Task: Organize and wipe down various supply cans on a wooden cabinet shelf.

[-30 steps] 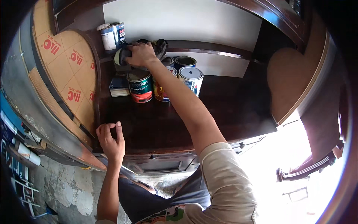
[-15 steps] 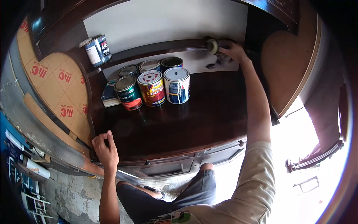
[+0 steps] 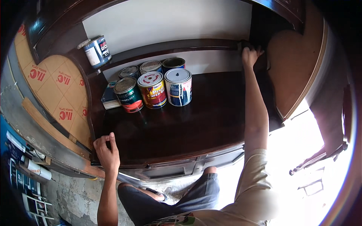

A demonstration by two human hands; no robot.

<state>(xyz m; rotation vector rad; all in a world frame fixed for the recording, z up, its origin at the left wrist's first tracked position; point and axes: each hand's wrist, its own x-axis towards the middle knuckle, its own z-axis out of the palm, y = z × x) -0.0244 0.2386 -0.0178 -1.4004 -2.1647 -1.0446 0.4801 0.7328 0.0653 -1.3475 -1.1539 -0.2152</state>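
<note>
My right hand (image 3: pixel 251 57) reaches to the far right end of the raised shelf (image 3: pixel 181 48). Its fingers are bent in the shadowed corner, around something dark I cannot make out. At the near left corner of the dark wooden counter (image 3: pixel 181 132), my left hand (image 3: pixel 108 152) rests with its thumb raised apart from loosely curled fingers and nothing seen in it. Several paint cans stand between the hands, toward the back left. A green can (image 3: pixel 130 96), a yellow-and-red can (image 3: pixel 152 92) and a white-and-blue can (image 3: pixel 178 88) form the front row.
A blue-and-white can (image 3: pixel 97 52) stands on the shelf's left end. Books (image 3: pixel 111 97) lie beside the cans. Curved side panels (image 3: pixel 60 83) flank the counter; drawers (image 3: pixel 166 171) sit below its front edge. Strong light falls on the floor at right.
My right hand has moved right and slightly nearer along the shelf. The pale-green ring and dark pieces earlier seen at it no longer show clearly. My left hand stays put.
</note>
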